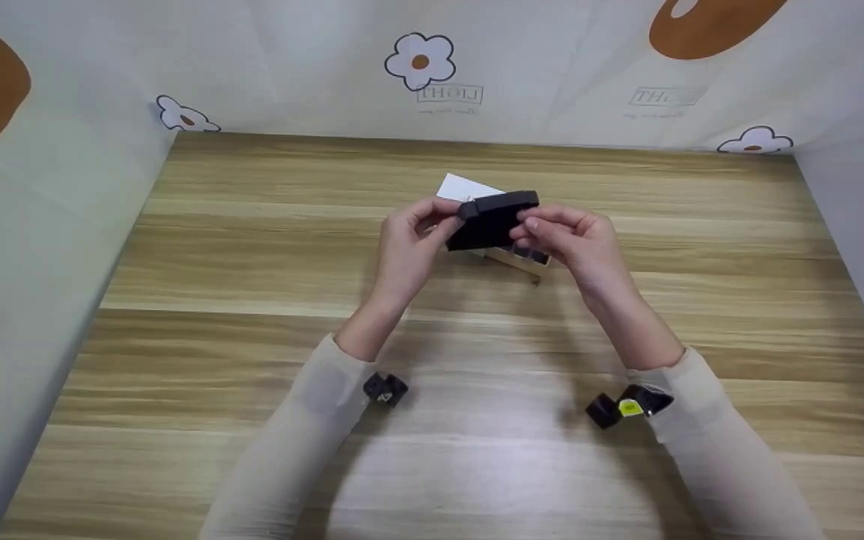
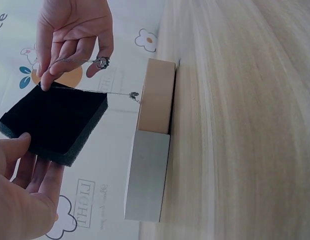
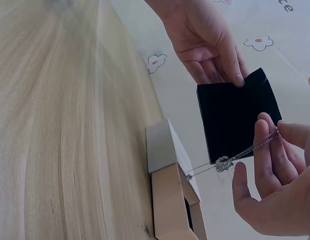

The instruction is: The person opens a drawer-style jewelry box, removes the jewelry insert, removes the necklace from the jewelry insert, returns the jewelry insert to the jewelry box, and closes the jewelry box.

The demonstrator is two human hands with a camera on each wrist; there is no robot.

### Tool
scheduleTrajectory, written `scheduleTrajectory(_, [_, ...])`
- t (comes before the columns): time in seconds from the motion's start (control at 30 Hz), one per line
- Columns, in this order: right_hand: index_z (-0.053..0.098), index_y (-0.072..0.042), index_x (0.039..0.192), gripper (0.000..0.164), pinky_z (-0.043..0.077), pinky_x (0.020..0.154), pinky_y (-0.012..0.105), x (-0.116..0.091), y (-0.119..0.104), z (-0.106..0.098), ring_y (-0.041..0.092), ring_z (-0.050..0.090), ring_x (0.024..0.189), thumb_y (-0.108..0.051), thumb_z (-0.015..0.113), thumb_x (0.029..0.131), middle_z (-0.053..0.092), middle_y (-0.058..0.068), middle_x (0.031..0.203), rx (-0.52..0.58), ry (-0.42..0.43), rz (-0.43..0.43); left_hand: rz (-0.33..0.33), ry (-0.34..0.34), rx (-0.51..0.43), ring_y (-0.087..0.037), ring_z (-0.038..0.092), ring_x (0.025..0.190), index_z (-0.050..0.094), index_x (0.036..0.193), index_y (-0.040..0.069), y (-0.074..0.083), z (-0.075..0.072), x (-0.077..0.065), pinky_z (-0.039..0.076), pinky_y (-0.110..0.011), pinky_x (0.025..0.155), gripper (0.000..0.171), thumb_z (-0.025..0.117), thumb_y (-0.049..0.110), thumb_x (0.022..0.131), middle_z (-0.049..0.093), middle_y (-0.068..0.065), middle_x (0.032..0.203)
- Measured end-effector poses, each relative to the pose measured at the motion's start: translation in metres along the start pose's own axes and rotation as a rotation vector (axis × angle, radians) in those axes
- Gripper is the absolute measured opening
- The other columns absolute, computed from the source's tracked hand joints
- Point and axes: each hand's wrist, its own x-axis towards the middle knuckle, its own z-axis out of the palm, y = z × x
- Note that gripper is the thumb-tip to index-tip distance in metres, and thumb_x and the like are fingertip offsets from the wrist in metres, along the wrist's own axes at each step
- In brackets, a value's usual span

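My left hand (image 1: 409, 251) grips a square black foam pad (image 2: 55, 120), thumb on its dark face and fingers beneath. It is held tilted above the table. My right hand (image 3: 282, 185) pinches a thin silver necklace (image 3: 224, 164) between thumb and fingers at the pad's edge. In the left wrist view, the sparkling pendant (image 2: 102, 63) hangs beside the right fingers, and part of the chain stretches off past the pad. Beyond the hands lies a small tan box (image 1: 516, 261) with a white part (image 2: 147, 175) against it; in the head view the hands and pad partly hide them.
The wood-grain table (image 1: 252, 262) stretches out on every side of the hands. A pale curtain (image 1: 312, 67) with flowers and lettering stands along the back and sides. Small black cameras (image 1: 385, 388) are strapped at both sleeves.
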Motion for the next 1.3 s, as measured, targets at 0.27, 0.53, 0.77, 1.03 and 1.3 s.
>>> scheduleTrajectory(0.27, [0.076,-0.013,0.087,0.021,0.062,0.078,0.026,0.0011,0.0003,-0.0001,0.009,0.073,0.072,0.001,0.062,0.094,0.076,0.000,0.075,0.003,0.023,0.011,-0.006,-0.008,0.001,-0.016,0.071,0.098,0.072,0.098,-0.007,-0.0015,-0.0007,-0.0008,0.058,-0.022,0.088,0.010,0.069,-0.004,0.089,0.073,-0.016,0.105])
scheduleTrajectory(0.53, [0.075,-0.012,0.087,0.021,0.062,0.075,0.024,0.0016,0.0010,0.0002,0.009,0.072,0.070,0.002,0.062,0.095,0.076,0.000,0.073,0.016,0.034,0.012,0.001,-0.013,0.017,-0.017,0.071,0.098,0.072,0.098,-0.007,-0.0023,-0.0017,-0.0015,0.057,-0.022,0.088,0.010,0.069,-0.004,0.089,0.073,-0.017,0.105])
scheduleTrajectory(0.77, [0.075,-0.012,0.086,0.020,0.062,0.073,0.023,0.0021,0.0007,-0.0007,0.008,0.072,0.070,0.001,0.063,0.095,0.075,0.000,0.074,0.027,0.041,0.021,0.003,-0.011,0.015,-0.018,0.071,0.098,0.073,0.098,-0.006,-0.0032,-0.0018,-0.0013,0.058,-0.023,0.089,0.010,0.069,-0.004,0.089,0.073,-0.016,0.103])
scheduleTrajectory(1.03, [0.075,-0.013,0.084,0.023,0.061,0.072,0.023,0.0020,-0.0008,-0.0017,0.008,0.072,0.069,0.002,0.061,0.095,0.076,0.000,0.073,0.041,0.052,0.024,0.000,-0.013,0.020,-0.020,0.071,0.099,0.073,0.098,-0.006,-0.0041,-0.0024,-0.0017,0.058,-0.025,0.091,0.010,0.069,-0.003,0.089,0.073,-0.016,0.102])
scheduleTrajectory(1.3, [0.075,-0.012,0.084,0.023,0.061,0.073,0.022,0.0019,-0.0019,-0.0015,0.008,0.072,0.070,0.003,0.060,0.095,0.076,0.000,0.073,0.051,0.055,0.029,-0.005,-0.010,0.025,-0.017,0.071,0.098,0.073,0.097,-0.005,-0.0048,-0.0027,-0.0016,0.057,-0.021,0.087,0.009,0.069,-0.003,0.089,0.074,-0.015,0.101])
